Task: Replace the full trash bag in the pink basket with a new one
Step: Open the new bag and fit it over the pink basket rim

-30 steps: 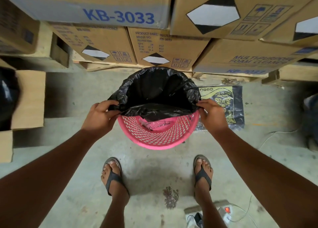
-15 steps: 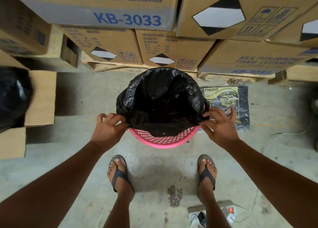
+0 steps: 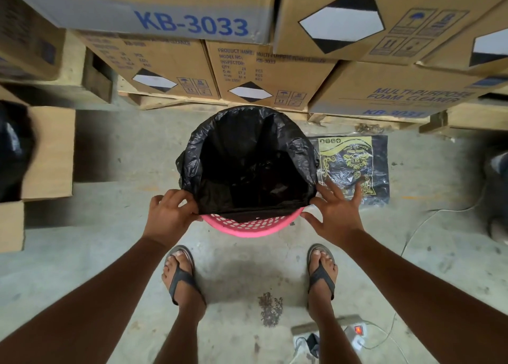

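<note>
The pink basket (image 3: 248,227) stands upright on the floor, black trash bag (image 3: 248,160) mouth up. The left hand (image 3: 169,216) pinches the bag's edge; the right hand (image 3: 336,212) rests spread-fingered beside it.

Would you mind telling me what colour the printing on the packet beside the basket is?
Yellow on black, on the packet beside the basket, head view.

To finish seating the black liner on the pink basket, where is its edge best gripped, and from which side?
Grip the near hem of the black liner, the straight edge stretched between the left hand and right hand. Come from the person's side: the far rim is already wrapped, while the near rim of the pink basket shows bare below the hem.
</note>
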`<control>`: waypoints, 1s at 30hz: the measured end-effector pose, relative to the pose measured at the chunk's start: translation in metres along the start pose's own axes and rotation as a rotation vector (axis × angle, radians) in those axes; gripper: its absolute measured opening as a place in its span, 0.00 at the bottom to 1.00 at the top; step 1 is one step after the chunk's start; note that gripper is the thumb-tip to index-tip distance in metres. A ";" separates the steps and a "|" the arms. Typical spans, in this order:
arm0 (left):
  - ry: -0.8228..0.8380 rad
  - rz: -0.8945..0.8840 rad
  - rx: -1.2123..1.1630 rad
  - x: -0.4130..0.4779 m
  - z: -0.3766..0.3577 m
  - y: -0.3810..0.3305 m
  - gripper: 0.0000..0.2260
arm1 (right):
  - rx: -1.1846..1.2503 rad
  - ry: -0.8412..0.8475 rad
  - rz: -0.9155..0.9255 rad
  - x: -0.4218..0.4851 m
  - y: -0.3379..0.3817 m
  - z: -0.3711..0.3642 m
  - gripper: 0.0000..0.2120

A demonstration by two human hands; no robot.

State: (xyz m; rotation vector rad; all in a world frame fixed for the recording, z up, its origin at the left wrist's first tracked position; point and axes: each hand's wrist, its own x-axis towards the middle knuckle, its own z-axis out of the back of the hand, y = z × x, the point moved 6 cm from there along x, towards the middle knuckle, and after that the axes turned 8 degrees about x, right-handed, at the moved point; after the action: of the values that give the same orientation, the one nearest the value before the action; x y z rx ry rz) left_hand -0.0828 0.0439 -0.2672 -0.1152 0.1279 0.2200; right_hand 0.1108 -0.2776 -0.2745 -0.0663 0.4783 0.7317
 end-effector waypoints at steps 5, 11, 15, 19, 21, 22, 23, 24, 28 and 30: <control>-0.044 0.146 0.054 -0.018 -0.008 0.000 0.05 | -0.051 0.024 0.004 0.000 0.006 -0.008 0.25; 0.063 0.156 0.131 -0.034 -0.013 -0.010 0.09 | -0.318 0.287 0.058 -0.008 0.023 -0.022 0.41; 0.334 0.063 0.226 -0.054 -0.029 -0.020 0.30 | -0.286 0.310 0.005 -0.010 0.031 -0.021 0.43; 0.449 0.081 0.109 -0.072 -0.036 -0.030 0.38 | 0.115 0.161 -0.059 -0.022 0.032 -0.011 0.37; 0.336 0.121 -0.027 -0.070 -0.024 -0.035 0.30 | 0.232 0.052 -0.130 -0.031 0.027 0.000 0.35; 0.234 0.198 -0.112 -0.066 -0.013 -0.032 0.25 | 0.261 -0.029 -0.140 -0.033 0.025 0.006 0.32; 0.125 0.288 -0.189 -0.063 -0.003 -0.029 0.20 | 0.290 -0.115 -0.126 -0.035 0.024 0.012 0.29; 0.031 0.349 -0.241 -0.059 0.005 -0.026 0.16 | 0.334 -0.198 -0.094 -0.036 0.025 0.016 0.26; -0.004 0.148 -0.203 -0.035 0.011 -0.039 0.23 | 0.460 -0.269 0.024 -0.033 0.035 0.016 0.19; 0.071 0.047 -0.162 -0.029 0.004 -0.044 0.22 | 0.476 -0.218 0.019 -0.030 0.039 0.012 0.18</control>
State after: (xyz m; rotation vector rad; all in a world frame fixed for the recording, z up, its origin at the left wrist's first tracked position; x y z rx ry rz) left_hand -0.1006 -0.0040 -0.2548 -0.2818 0.1840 0.2735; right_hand 0.0712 -0.2646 -0.2466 0.4601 0.4334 0.6196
